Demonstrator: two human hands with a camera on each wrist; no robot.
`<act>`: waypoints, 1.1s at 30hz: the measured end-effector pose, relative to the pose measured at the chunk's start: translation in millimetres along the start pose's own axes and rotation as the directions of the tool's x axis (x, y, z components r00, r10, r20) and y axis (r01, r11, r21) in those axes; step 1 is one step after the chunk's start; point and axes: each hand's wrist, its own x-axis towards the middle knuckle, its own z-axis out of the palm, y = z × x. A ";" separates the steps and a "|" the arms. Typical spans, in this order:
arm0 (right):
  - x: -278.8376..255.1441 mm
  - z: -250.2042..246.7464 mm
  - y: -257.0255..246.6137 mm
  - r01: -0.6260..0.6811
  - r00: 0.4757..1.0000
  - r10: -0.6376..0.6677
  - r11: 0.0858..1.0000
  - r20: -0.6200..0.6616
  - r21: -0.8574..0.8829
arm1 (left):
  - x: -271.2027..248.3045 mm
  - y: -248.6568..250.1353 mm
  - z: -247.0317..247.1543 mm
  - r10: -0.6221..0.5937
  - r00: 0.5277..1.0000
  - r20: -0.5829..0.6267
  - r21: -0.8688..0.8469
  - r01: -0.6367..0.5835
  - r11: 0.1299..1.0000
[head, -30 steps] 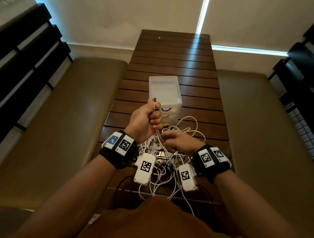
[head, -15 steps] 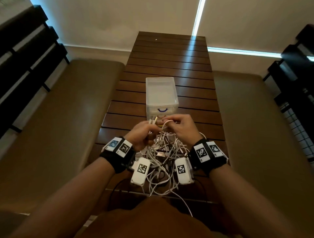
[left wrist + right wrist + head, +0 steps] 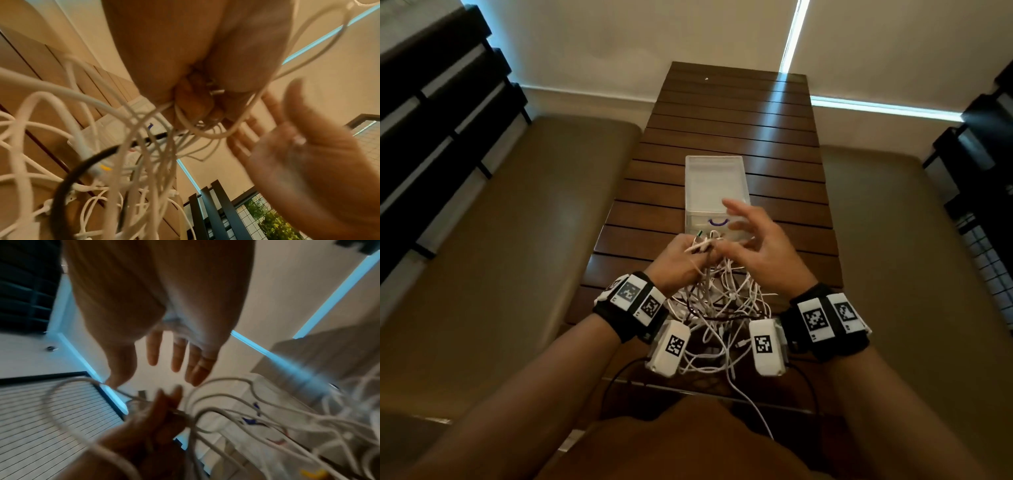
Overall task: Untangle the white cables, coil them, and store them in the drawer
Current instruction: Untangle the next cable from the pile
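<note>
The long slatted table (image 3: 722,113) runs up the middle of the head view, and the clear plastic drawer (image 3: 717,192) sits on it just above centre, shut, its purple handle facing the person — likely parked within reach so that each finished coil can go straight in. Below it, at the centre and lower centre of the frame, the white cables (image 3: 717,308) lie in one loose knotted heap on the near end of the table, between the two wrists, with one strand trailing off the near edge and a darker cord threaded through the loops. The left hand (image 3: 681,263) is raised just above the heap, its fingers (image 3: 193,100) clenched round several strands and plug ends, apparently to hold them up out of the mess so they can be traced. The right hand (image 3: 760,246) hovers beside it, in front of the drawer, fingers (image 3: 177,353) spread and released, holding nothing — seemingly ready to pick out a loop.
</note>
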 end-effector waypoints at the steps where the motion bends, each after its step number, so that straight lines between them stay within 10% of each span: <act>1: -0.5 -0.1 9.0 -0.046 0.995 0.052 0.997 0.086 -0.065 | -2.5 0.6 -2.8 0.051 0.999 0.010 0.021 -0.052 0.998; 5: -2.0 -2.8 40.5 -0.059 0.993 0.072 0.989 0.095 -0.138 | -8.9 -3.2 -15.8 0.127 0.992 0.001 0.103 -0.127 0.987; 13: -6.3 -23.7 81.8 -0.231 0.967 0.211 0.962 -0.142 -0.145 | -13.6 -35.0 -43.1 -0.152 0.951 -0.269 -0.601 -0.042 0.798; 20: -22.4 -38.8 99.9 -0.461 0.887 0.428 0.816 -0.171 -0.350 | -30.8 -48.4 -51.4 -0.141 0.963 -0.231 -0.540 -0.006 0.841; 28: -7.2 39.3 44.2 0.113 0.987 -0.162 0.750 -0.016 -0.652 | -29.9 -34.5 -28.0 -0.125 0.982 -0.142 -0.249 0.086 0.965; 33: 9.5 51.7 47.3 0.166 0.983 -0.084 0.791 0.164 -0.588 | -34.6 -33.0 -30.5 -0.097 0.990 -0.102 -0.327 0.059 0.943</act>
